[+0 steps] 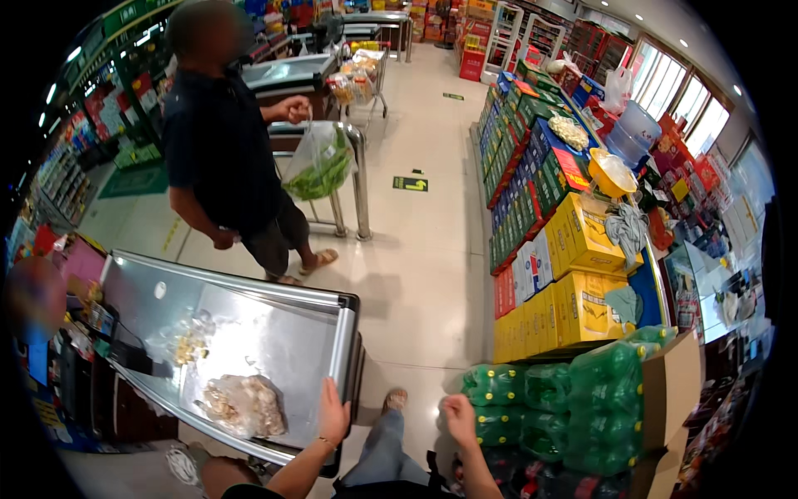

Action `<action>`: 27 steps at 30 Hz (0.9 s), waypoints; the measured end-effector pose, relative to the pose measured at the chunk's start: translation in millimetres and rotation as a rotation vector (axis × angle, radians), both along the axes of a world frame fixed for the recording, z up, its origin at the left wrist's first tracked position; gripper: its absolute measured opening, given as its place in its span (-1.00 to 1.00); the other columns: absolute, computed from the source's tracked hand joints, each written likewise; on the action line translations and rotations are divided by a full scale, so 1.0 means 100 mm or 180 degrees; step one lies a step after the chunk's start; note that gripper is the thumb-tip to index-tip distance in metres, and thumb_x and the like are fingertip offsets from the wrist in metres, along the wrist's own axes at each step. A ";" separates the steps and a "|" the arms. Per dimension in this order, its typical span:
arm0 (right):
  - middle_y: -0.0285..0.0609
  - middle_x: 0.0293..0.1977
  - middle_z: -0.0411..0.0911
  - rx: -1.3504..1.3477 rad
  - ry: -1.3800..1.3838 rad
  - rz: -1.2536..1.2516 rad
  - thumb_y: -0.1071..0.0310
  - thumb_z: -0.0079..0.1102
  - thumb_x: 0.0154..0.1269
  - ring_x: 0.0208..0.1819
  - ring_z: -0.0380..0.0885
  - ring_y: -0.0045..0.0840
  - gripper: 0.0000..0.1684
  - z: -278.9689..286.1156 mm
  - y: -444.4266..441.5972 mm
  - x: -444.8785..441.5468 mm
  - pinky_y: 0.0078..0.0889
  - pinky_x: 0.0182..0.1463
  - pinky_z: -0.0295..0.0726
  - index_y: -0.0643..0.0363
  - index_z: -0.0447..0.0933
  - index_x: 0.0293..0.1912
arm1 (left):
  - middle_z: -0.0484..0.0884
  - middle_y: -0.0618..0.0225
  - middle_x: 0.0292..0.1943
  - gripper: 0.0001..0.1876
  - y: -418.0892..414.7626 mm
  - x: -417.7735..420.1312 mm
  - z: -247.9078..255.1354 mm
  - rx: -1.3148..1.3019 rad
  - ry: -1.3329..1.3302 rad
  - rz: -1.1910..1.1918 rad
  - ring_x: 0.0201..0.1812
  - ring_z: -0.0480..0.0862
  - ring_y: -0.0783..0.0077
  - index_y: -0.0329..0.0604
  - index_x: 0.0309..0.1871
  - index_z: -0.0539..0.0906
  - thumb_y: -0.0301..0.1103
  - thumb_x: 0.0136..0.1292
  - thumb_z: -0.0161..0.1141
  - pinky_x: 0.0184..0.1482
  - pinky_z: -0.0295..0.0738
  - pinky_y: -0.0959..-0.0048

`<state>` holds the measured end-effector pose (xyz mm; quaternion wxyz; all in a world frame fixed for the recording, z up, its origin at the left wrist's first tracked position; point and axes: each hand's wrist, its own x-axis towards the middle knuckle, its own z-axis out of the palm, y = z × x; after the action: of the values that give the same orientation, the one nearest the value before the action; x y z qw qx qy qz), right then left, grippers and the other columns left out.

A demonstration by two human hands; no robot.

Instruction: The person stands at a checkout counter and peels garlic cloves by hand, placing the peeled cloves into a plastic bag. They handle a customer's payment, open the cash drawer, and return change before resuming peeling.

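My left hand rests with its fingers extended along the right end of a metal checkout counter; it holds nothing. On the counter lies a clear plastic bag of pale brown food, to the left of that hand. Farther left is a smaller clear bag with yellowish pieces. My right hand hangs beside shrink-wrapped packs of green bottles, its fingers curled; nothing shows in it.
A person in dark clothes stands beyond the counter, holding a clear bag of green vegetables. Stacked yellow cartons and an open cardboard box line the right. Steel rails and a loaded shopping cart stand ahead.
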<state>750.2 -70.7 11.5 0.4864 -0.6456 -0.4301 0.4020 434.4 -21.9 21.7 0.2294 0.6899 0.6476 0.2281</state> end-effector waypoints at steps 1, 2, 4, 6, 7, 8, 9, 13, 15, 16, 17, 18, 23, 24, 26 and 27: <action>-0.27 -0.32 0.55 -0.0211 0.0062 0.0306 0.64 0.08 0.29 -0.23 0.57 -0.63 -0.83 -0.06 0.16 0.05 -0.57 -0.10 0.57 0.27 0.45 -0.13 | 0.18 -0.28 0.38 -0.20 -0.01 0.04 -0.03 -0.0102 0.0033 0.0195 0.38 0.24 -0.22 -0.46 0.43 0.07 -0.46 0.19 0.25 0.41 0.16 0.15; -0.25 -0.32 0.56 -0.0340 0.0003 0.0600 0.64 0.08 0.29 -0.25 0.57 -0.62 -0.83 0.08 0.38 0.06 -0.56 -0.11 0.58 0.27 0.45 -0.13 | 0.23 -0.25 0.36 -0.20 -0.04 0.05 -0.06 -0.0239 0.0070 0.0384 0.36 0.27 -0.20 -0.44 0.43 0.09 -0.45 0.18 0.26 0.38 0.20 0.15; -0.21 -0.31 0.57 -0.0299 -0.0404 0.0685 0.56 0.16 0.28 -0.28 0.56 -0.63 -0.85 0.22 0.80 0.13 -0.54 -0.15 0.58 0.25 0.46 -0.15 | 0.31 -0.20 0.32 -0.19 -0.07 0.08 -0.12 -0.0478 0.0121 0.0697 0.31 0.34 -0.19 -0.41 0.43 0.12 -0.42 0.16 0.29 0.34 0.26 0.16; -0.20 -0.33 0.57 -0.0369 -0.0684 0.0628 0.51 0.21 0.26 -0.31 0.56 -0.61 -0.84 0.21 1.14 0.45 -0.52 -0.18 0.58 0.24 0.46 -0.16 | 0.36 -0.18 0.29 -0.17 -0.08 0.17 -0.09 -0.0454 0.0208 0.0870 0.27 0.38 -0.19 -0.40 0.43 0.13 -0.40 0.12 0.32 0.31 0.29 0.14; -0.19 -0.35 0.57 -0.0509 -0.0640 0.0475 0.49 0.23 0.25 -0.33 0.56 -0.60 -0.83 0.08 1.26 0.67 -0.51 -0.19 0.58 0.23 0.47 -0.17 | 0.37 -0.17 0.28 -0.15 -0.08 0.18 -0.06 -0.0345 0.0295 0.0861 0.26 0.39 -0.19 -0.40 0.43 0.13 -0.40 0.10 0.33 0.30 0.29 0.13; -0.19 -0.37 0.57 -0.0631 -0.0596 0.0314 0.47 0.25 0.24 -0.35 0.56 -0.58 -0.82 0.02 1.39 0.91 -0.50 -0.19 0.58 0.22 0.47 -0.18 | 0.36 -0.16 0.28 -0.14 -0.09 0.18 -0.11 -0.0258 0.0462 0.0929 0.26 0.38 -0.19 -0.41 0.43 0.13 -0.40 0.09 0.34 0.30 0.28 0.10; -0.20 -0.42 0.57 -0.0608 -0.0819 0.0148 0.45 0.27 0.24 -0.37 0.58 -0.55 -0.80 0.08 1.51 1.16 -0.48 -0.21 0.59 0.22 0.49 -0.15 | 0.36 -0.14 0.29 -0.13 -0.08 0.23 -0.18 -0.0180 0.0607 0.0994 0.27 0.37 -0.18 -0.43 0.42 0.13 -0.40 0.07 0.34 0.30 0.26 0.08; -0.15 -0.39 0.61 -0.0131 -0.1618 -0.0232 0.43 0.18 0.32 -0.31 0.62 -0.55 -0.85 0.44 1.94 2.35 -0.52 -0.19 0.58 0.25 0.56 -0.13 | 0.36 -0.23 0.21 -0.05 0.52 0.54 -0.24 -0.0626 0.0967 0.1529 0.19 0.36 -0.28 -0.47 0.43 0.09 -0.42 -0.04 0.33 0.26 0.22 0.00; -0.17 -0.39 0.61 -0.0314 -0.0908 -0.0910 0.41 0.15 0.35 -0.34 0.59 -0.57 -0.86 0.43 2.02 2.84 -0.53 -0.23 0.56 0.29 0.56 -0.17 | 0.37 -0.22 0.20 -0.03 1.02 0.74 -0.18 -0.0709 0.1228 0.1645 0.17 0.36 -0.28 -0.48 0.42 0.08 -0.38 -0.07 0.36 0.24 0.23 -0.03; -0.20 -0.40 0.59 -0.0422 -0.0786 -0.1136 0.40 0.18 0.34 -0.36 0.56 -0.60 -0.86 0.43 2.08 3.01 -0.55 -0.25 0.54 0.30 0.55 -0.20 | 0.29 -0.06 0.34 -0.07 1.40 0.88 -0.15 -0.1244 0.1270 0.1878 0.31 0.30 -0.18 -0.42 0.43 0.12 -0.29 0.04 0.39 0.32 0.21 0.07; -0.22 -0.41 0.58 -0.0529 -0.0644 -0.1349 0.39 0.21 0.32 -0.38 0.53 -0.63 -0.85 0.57 2.25 3.11 -0.56 -0.27 0.52 0.31 0.54 -0.22 | 0.29 -0.07 0.33 -0.05 1.63 0.88 -0.19 -0.1115 0.1601 0.1850 0.30 0.31 -0.16 -0.40 0.44 0.10 -0.27 0.04 0.40 0.30 0.22 0.07; -0.27 -0.47 0.52 -0.0732 -0.0711 -0.1461 0.40 0.27 0.26 -0.43 0.46 -0.68 -0.83 0.77 2.48 3.16 -0.59 -0.31 0.48 0.29 0.50 -0.28 | 0.30 -0.09 0.32 -0.04 1.83 0.94 -0.34 -0.0989 0.1890 0.1855 0.28 0.33 -0.15 -0.39 0.45 0.09 -0.26 0.04 0.40 0.29 0.24 0.08; -0.22 -0.43 0.48 0.0203 -0.1145 -0.1848 0.56 0.17 0.25 -0.38 0.49 -0.60 -0.90 0.50 3.67 3.90 -0.53 -0.24 0.50 0.25 0.46 -0.23 | 0.40 -0.02 0.23 -0.15 2.48 1.38 -0.44 -0.1404 0.2427 0.2471 0.29 0.39 -0.01 -0.38 0.33 0.26 -0.18 0.02 0.42 0.23 0.33 0.08; -0.15 -0.36 0.50 0.0593 -0.1473 -0.1831 0.61 0.08 0.27 -0.32 0.54 -0.49 -0.90 0.44 4.04 4.13 -0.46 -0.20 0.53 0.27 0.46 -0.20 | 0.41 -0.01 0.22 -0.17 2.61 1.57 -0.43 -0.1411 0.2446 0.2571 0.28 0.40 0.00 -0.36 0.31 0.26 -0.18 0.02 0.42 0.21 0.36 0.09; -0.04 -0.33 0.50 0.0642 -0.1922 -0.1534 0.66 0.06 0.21 -0.24 0.57 -0.24 -0.82 0.57 4.72 4.44 -0.34 -0.11 0.54 0.28 0.48 -0.18 | 0.42 0.01 0.19 -0.20 2.80 1.82 -0.41 -0.1432 0.2485 0.2749 0.25 0.43 0.03 -0.31 0.27 0.28 -0.17 0.01 0.42 0.18 0.40 0.11; -0.03 -0.33 0.50 0.0791 -0.1789 -0.1424 0.65 0.09 0.18 -0.23 0.57 -0.22 -0.84 0.88 5.11 4.47 -0.33 -0.12 0.54 0.28 0.48 -0.21 | 0.42 0.02 0.17 -0.22 2.85 1.96 -0.41 -0.1488 0.2478 0.2872 0.24 0.44 0.05 -0.29 0.25 0.29 -0.17 0.01 0.42 0.16 0.42 0.13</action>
<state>1197.1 440.2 99.4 0.4998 -0.7448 -0.4406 0.0378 630.2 263.6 -19.1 0.0033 0.3136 0.9429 -0.1123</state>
